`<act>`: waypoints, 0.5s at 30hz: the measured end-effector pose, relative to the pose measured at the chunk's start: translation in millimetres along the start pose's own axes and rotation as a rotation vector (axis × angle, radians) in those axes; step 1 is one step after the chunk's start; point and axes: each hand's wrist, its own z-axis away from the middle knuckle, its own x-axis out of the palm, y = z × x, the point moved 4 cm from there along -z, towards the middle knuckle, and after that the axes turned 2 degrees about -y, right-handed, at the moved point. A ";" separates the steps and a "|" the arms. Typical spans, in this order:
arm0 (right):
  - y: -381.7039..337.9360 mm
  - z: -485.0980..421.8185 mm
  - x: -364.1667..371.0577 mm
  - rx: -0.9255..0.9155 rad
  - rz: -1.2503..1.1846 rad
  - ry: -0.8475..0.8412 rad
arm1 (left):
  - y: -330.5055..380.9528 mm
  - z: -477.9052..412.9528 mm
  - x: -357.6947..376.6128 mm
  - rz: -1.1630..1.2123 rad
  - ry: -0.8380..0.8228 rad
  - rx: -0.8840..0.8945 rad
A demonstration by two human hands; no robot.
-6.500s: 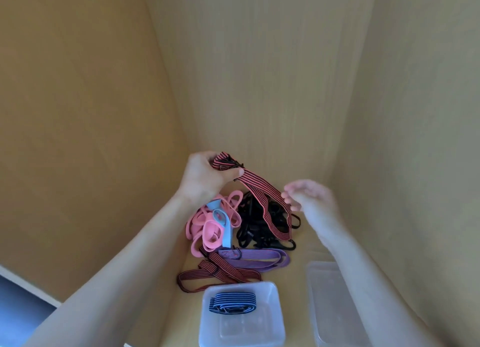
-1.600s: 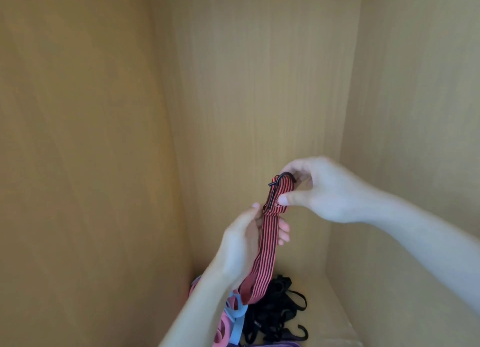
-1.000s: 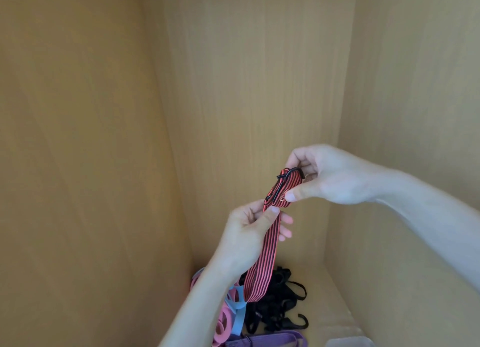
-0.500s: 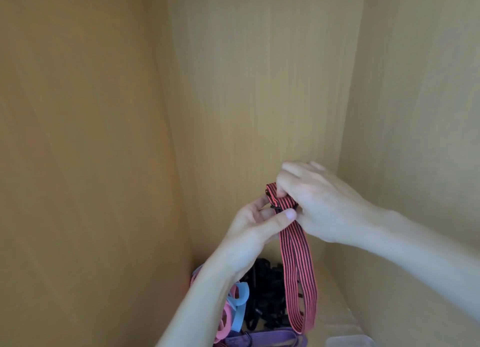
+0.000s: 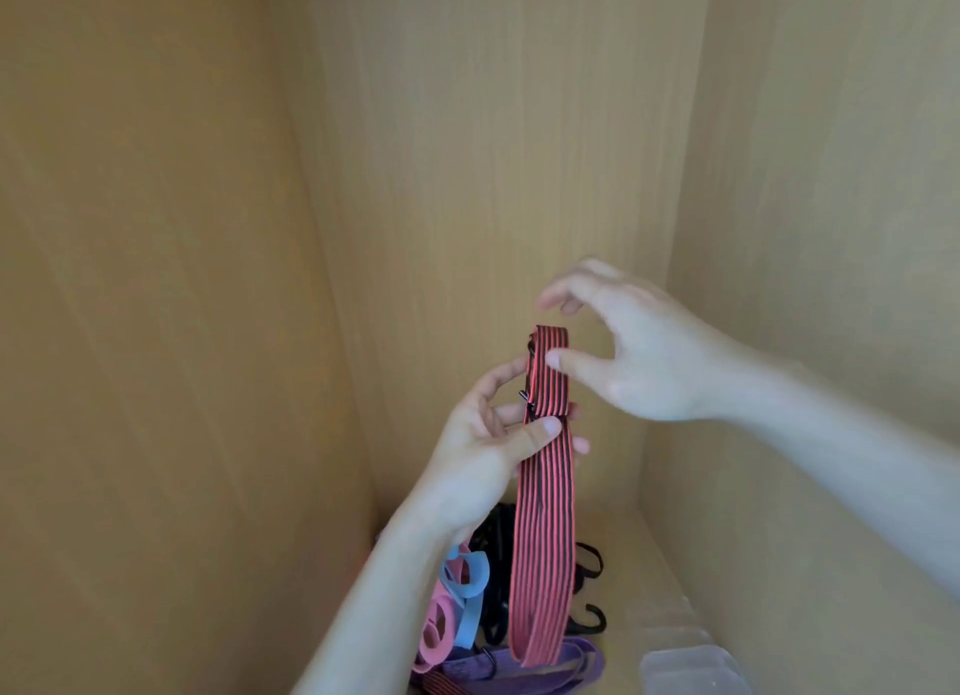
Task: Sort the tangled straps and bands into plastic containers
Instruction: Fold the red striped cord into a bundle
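There is only one view, from the person's head. It faces forward and a little down into a wooden cabinet [image 5: 493,148], near its back wall. The cabinet floor [image 5: 634,549] shows only at the bottom edge of the frame.

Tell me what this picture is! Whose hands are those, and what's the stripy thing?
There is no machine here, just a person with a camera worn on the head, so you see the hands as that person does. The left hand pinches a red-and-black striped strap between thumb and fingers, and it hangs down in a loop. The right hand is open beside the strap's top. Below, on the wooden shelf, lie a pink band, a blue band, black straps with hooks and a purple strap. A clear plastic container peeks in at the bottom right.
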 end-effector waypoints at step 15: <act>28.0 -3.7 23.1 0.187 -0.301 -0.182 | -6.3 2.4 0.5 -0.056 0.069 0.032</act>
